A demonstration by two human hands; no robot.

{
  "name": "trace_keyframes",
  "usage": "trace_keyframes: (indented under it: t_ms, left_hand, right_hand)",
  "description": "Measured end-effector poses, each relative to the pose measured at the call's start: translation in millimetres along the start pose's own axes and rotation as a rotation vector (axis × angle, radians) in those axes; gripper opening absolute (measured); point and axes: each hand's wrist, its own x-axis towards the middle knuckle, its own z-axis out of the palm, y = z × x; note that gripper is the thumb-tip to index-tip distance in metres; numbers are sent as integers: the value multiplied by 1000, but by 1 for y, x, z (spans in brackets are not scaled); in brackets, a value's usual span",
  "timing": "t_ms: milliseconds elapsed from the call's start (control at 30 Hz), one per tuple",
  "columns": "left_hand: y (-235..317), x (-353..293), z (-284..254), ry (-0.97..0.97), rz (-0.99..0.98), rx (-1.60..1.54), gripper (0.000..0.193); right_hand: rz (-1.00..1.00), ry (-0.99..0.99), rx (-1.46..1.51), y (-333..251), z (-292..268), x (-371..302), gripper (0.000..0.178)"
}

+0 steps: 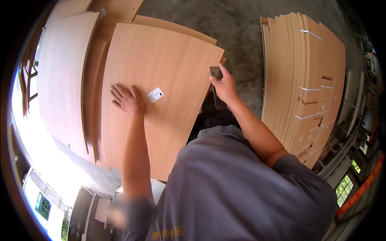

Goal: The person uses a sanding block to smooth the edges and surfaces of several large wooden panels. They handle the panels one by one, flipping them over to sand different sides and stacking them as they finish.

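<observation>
A large light-brown wood panel (161,52) lies in front of me on other boards, with a white label (155,94) near its middle. My left hand (129,100) rests flat on the panel, left of the label, fingers spread. At the panel's right edge, near its far corner, my right hand (226,85) grips a dark, flat, bar-shaped tool (216,73). The tool's upper end touches or nearly touches the edge, and its lower part hangs down beside it. Its exact kind does not show.
More boards lie under the panel, and another pale panel (64,76) is at the left. Across a strip of grey concrete floor (245,44), a tall stack of wood boards (291,80) bound with white straps stands on the right.
</observation>
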Motion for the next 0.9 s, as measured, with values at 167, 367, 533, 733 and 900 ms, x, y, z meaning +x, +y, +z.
trace_keyframes:
  t_ms: [167,367,533,733,900]
  left_hand:
    - [1,-2,-1,-1,2,-7,75]
    - [-1,-3,-4,1,15,-41,74]
    - [-47,-11,-7,-24,157,-118,71]
    - [-59,-27,-15,-19,107,-46,69]
    - [-56,-26,-18,-20,107,-33,70]
  right_hand:
    - [26,101,35,-15,-61,101,64]
    - [-178,-187,-394,-36,-76,57,56]
    - [-170,-160,-442,-25,-72,63,54]
    - [-233,-294,-693,-55,-86,79,52]
    - [-281,-341,-776,-63,-86,88,50]
